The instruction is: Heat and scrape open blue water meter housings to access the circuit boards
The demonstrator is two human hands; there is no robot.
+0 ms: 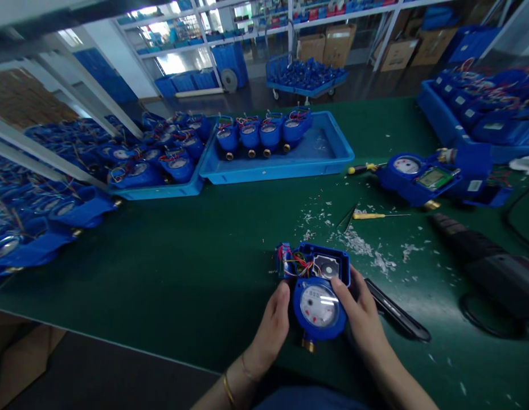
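Head view: blue meter (319, 306) between left fingers (283, 295) and right fingers (344, 294).

We count one held meter (319, 307), four meters (270, 135) in the middle blue tray (273, 172), two screwdrivers (369, 216) and one blue cart (309, 92).

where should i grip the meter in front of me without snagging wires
Probably best to hold the meter by the round body around its dial, coming in from both sides: those curved sides look smooth, while the open box beyond exposes loose wires and the brass end juts toward you.
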